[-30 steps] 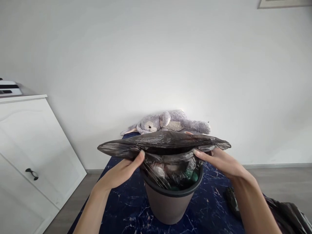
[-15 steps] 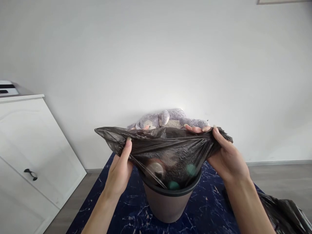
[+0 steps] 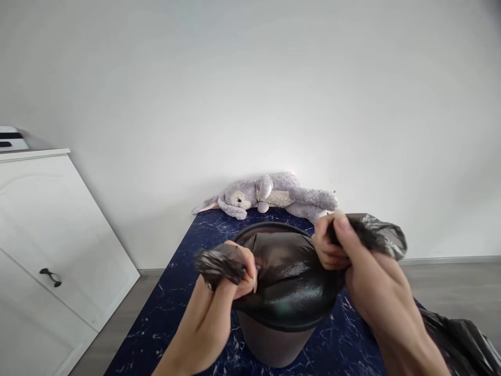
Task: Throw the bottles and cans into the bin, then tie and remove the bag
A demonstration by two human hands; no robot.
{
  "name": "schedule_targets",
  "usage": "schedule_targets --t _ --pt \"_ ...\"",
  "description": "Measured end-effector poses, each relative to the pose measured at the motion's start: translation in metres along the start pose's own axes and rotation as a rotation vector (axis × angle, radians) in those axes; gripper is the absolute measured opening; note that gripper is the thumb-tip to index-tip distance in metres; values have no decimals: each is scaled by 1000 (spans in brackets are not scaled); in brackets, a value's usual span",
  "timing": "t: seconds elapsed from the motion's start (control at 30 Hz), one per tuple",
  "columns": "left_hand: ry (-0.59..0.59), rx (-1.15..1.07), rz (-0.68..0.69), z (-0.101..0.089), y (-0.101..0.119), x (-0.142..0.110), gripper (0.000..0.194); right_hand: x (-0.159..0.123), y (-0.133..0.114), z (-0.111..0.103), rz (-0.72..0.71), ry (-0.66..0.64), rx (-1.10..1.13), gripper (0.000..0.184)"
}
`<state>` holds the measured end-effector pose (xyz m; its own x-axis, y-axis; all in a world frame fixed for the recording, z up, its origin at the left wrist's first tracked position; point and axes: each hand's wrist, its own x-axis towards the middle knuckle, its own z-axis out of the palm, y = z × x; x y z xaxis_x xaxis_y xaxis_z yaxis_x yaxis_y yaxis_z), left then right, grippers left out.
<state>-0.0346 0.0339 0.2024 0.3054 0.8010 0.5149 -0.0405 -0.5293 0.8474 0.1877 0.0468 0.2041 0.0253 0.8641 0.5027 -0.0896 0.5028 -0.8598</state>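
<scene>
A thin black trash bag (image 3: 297,277) bulges across the mouth of a grey-brown trash bin (image 3: 270,339) with a dark rim. My left hand (image 3: 230,292) is closed round one gathered end of the bag, whose crumpled tip pokes out to the left. At the bin's right, my right hand (image 3: 360,261) grips the other gathered end, with loose film sticking out beyond the fingers. Pale and greenish shapes show faintly through the film, too dim to name.
The bin stands on a dark blue marbled table (image 3: 164,313). Behind it lies a grey plush bunny (image 3: 274,193) against the wall. More black plastic (image 3: 462,339) is at the lower right. A white cabinet (image 3: 47,235) stands on the left.
The bag's top edge, stretched flat between both hands before, is now bunched into two ends in closed fists. The film has come down over the bin's mouth, and the plush bunny shows more fully.
</scene>
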Motion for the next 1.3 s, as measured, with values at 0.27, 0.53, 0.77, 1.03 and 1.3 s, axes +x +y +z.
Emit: schedule_targets --t 0.27,0.53,0.77,1.03,1.3 --pt "-70 370 176 15 10 -5 70 -22 -11 18 -221 -409 -730 21" --pt "-15 347 264 15 1 -1 13 -20 -13 25 -176 -543 -798 23" --pt "248 317 81 12 0 1 18 -18 -27 18 -92 -464 -472 17" --pt "8 494 -64 8 17 -9 30 -17 -22 24 -88 -110 -447 39" --pt "41 919 514 25 18 -16 25 -25 -17 30 -223 -224 -575 28"
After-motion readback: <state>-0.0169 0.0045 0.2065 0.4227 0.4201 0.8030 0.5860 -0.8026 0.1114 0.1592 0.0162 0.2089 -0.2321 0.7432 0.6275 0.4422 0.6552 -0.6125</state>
